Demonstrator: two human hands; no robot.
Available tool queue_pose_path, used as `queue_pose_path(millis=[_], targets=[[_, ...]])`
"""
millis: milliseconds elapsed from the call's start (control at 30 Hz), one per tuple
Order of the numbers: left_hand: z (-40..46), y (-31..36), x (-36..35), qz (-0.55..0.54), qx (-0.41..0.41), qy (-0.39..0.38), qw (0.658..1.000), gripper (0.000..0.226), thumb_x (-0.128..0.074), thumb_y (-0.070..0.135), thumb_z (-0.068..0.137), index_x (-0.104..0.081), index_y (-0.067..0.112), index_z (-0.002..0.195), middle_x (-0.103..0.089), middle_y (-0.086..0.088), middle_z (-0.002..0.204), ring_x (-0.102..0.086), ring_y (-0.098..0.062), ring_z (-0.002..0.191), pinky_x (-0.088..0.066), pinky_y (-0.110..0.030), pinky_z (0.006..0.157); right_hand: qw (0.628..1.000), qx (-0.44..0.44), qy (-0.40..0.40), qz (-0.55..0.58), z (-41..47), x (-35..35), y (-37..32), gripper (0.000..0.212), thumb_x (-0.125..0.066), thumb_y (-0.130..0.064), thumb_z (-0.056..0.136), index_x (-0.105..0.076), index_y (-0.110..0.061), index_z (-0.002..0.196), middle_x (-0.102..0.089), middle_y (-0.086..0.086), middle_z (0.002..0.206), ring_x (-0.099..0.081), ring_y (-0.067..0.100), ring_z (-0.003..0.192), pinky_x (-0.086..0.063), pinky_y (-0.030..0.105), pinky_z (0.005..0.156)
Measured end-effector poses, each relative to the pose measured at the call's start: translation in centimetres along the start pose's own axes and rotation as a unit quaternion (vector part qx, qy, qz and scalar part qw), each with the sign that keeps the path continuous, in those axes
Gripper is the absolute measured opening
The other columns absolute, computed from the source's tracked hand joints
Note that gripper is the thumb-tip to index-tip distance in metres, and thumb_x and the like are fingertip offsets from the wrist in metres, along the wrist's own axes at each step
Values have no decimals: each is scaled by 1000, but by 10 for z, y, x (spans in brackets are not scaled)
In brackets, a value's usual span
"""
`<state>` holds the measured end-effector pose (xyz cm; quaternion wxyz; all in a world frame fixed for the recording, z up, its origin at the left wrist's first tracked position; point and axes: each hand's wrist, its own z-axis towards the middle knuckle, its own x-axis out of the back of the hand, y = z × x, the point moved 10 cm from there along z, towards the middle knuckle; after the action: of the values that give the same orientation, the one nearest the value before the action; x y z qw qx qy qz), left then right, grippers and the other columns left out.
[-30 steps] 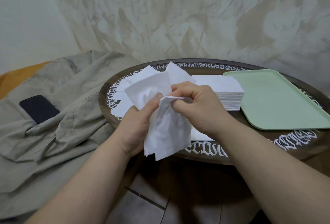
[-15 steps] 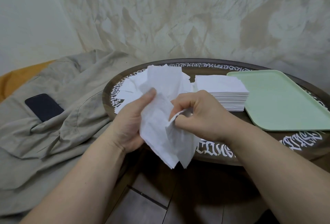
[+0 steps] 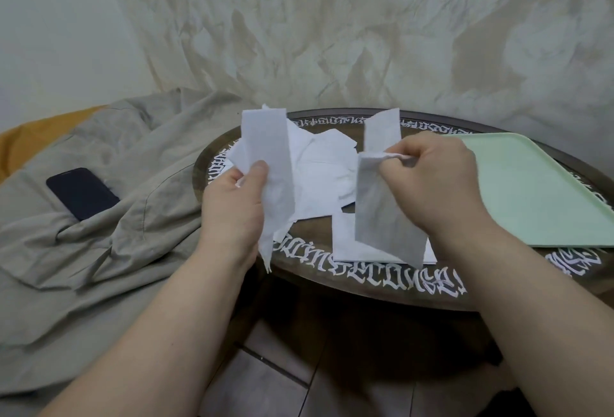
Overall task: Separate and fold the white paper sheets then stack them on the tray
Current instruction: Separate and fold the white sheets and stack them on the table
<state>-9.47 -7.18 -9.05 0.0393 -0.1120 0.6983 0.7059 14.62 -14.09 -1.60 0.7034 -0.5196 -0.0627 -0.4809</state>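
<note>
Above the near rim of the round table (image 3: 382,287): left hand (image 3: 232,207) pinching one white sheet (image 3: 269,164) between thumb and fingers, right hand (image 3: 442,180) pinching a second sheet (image 3: 382,214), both hanging apart. Loose sheets (image 3: 325,170) on the table behind. Green tray (image 3: 531,197) at the table's right. Dark phone (image 3: 81,193) on grey cloth (image 3: 99,250) left of the table.

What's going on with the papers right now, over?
Left hand holds one sheet. Right hand pinches another sheet. Green tray bare. Nothing blocking it.
</note>
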Motion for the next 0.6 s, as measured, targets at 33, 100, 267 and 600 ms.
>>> queue_pose_path(millis=[33,100,267,600], targets=[[-2,-3,-6,10,6,-17,1000,36,-72,40,68,-62,10,86,-64,-14,88,-60,-27,83,-52,-52,84,1000,25,-18,1,-3,-7,-9,17,-60,-10,80,-75,-17,80,-70,1,86,-57,17,84,-35,26,70],[-8,-12,-19,28,22,-54,998,25,-73,32,77,-62,10,77,-65,-17,85,-60,-29,81,-52,-52,83,991,69,-104,42,-16,-32,-27,18,-61,-6,78,-75,-17,77,-73,0,92,-63,16,90,-45,26,80],[-13,-20,-32,-7,59,-117,991,23,-62,20,94,-68,-2,99,-72,-25,94,-69,-33,85,-55,-48,85,936,47,-300,180,-44,-72,-38,19,-59,0,76,-73,-11,70,-67,-9,120,-63,-8,100,-48,19,94],[-17,-9,-32,62,20,-127,990,13,-67,11,90,-75,10,81,-76,-11,87,-73,-27,82,-57,-46,84,947,33,-240,212,-26,-51,-24,26,-57,4,82,-74,-15,79,-65,-14,65,-55,-2,63,-44,15,62]])
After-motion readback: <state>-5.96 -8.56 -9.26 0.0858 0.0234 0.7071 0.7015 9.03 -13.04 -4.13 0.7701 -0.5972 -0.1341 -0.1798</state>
